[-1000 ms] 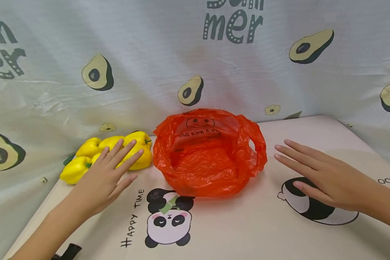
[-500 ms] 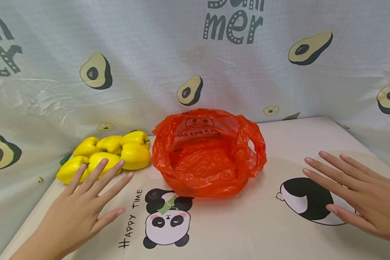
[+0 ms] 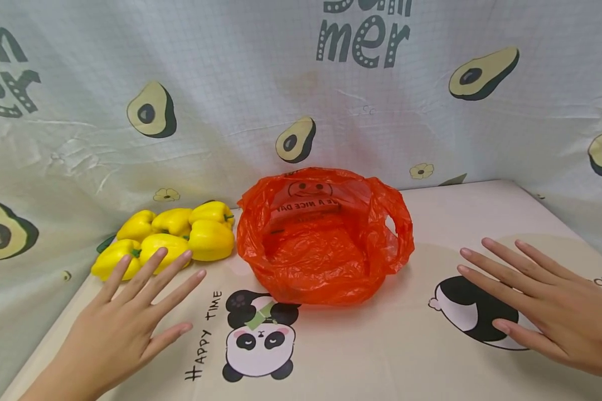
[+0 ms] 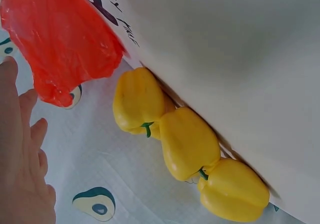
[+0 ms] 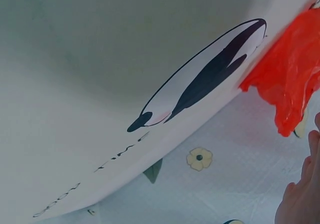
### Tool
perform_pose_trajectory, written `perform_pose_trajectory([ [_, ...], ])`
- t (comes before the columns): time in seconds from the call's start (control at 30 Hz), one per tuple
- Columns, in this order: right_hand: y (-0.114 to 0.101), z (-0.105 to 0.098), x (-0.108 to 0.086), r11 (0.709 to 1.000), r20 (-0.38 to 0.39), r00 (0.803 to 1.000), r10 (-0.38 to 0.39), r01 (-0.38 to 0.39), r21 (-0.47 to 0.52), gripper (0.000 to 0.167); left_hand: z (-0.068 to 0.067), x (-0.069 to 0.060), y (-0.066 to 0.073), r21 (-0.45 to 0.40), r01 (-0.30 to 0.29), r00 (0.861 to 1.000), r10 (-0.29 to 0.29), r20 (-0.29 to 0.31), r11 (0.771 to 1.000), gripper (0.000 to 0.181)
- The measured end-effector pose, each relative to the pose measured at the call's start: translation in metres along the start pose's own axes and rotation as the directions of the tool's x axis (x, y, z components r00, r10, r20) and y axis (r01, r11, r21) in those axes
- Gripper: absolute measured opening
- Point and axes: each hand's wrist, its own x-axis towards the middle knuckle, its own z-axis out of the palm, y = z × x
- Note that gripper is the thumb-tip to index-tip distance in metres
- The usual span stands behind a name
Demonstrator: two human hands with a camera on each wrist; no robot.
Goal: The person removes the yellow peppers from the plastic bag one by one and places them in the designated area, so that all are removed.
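Observation:
A red plastic bag point(image 3: 321, 284) stands on the table with its mouth spread wide and a handle loop at its right side. Several yellow bell peppers point(image 3: 212, 240) lie in two rows to the left of the bag; the left wrist view shows peppers point(image 4: 187, 144) too. My left hand point(image 3: 125, 317) is in front of the peppers, palm down, fingers spread, holding nothing. Over the panda print at the right, my right hand point(image 3: 547, 306) has its fingers straight and apart, also holding nothing. Neither hand touches the bag.
The pale table cover point(image 3: 361, 356) carries panda prints and lettering. Behind it hangs a light curtain point(image 3: 221, 67) with avocado prints, close to the back of the bag and peppers. Part of a dark green thing point(image 3: 106, 243) shows behind the peppers at the left.
Both hands have drawn back toward me and apart, the left off the peppers, the right away from the bag; the right then shifted slightly inward. Bag and peppers stay in place.

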Motion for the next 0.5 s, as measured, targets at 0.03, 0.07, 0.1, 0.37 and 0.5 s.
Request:
perform_pose_trajectory([
  [0.03, -0.0001, 0.0004, -0.0002, 1.0, 0.001, 1.0, -0.002, 0.002, -0.002, 0.086, 0.0001, 0.0005, 0.0, -0.004, -0.002, 1.0, 0.002, -0.011, 1.0, 0.069],
  [0.07, -0.0001, 0.0008, -0.0005, 1.0, -0.001, 1.0, -0.005, 0.005, 0.001, 0.086, 0.0002, 0.001, 0.0001, -0.011, -0.004, 1.0, 0.004, -0.024, 1.0, 0.068],
  [0.1, -0.0004, 0.0013, -0.0006, 1.0, -0.003, 1.0, -0.004, 0.004, 0.001, 0.085, 0.0002, 0.0013, 0.0, -0.015, -0.005, 0.999, 0.004, -0.033, 1.0, 0.068],
  [0.37, -0.0031, 0.0053, -0.0026, 1.0, -0.02, 1.0, -0.007, 0.008, 0.017, 0.081, -0.0015, 0.0, 0.0005, 0.016, 0.01, 1.0, -0.011, 0.016, 1.0, 0.068],
  [0.5, -0.0039, 0.0049, -0.0014, 1.0, -0.027, 1.0, -0.003, 0.003, 0.021, 0.081, -0.0016, -0.0015, 0.0003, 0.03, 0.015, 0.999, -0.017, 0.05, 0.999, 0.07],
])
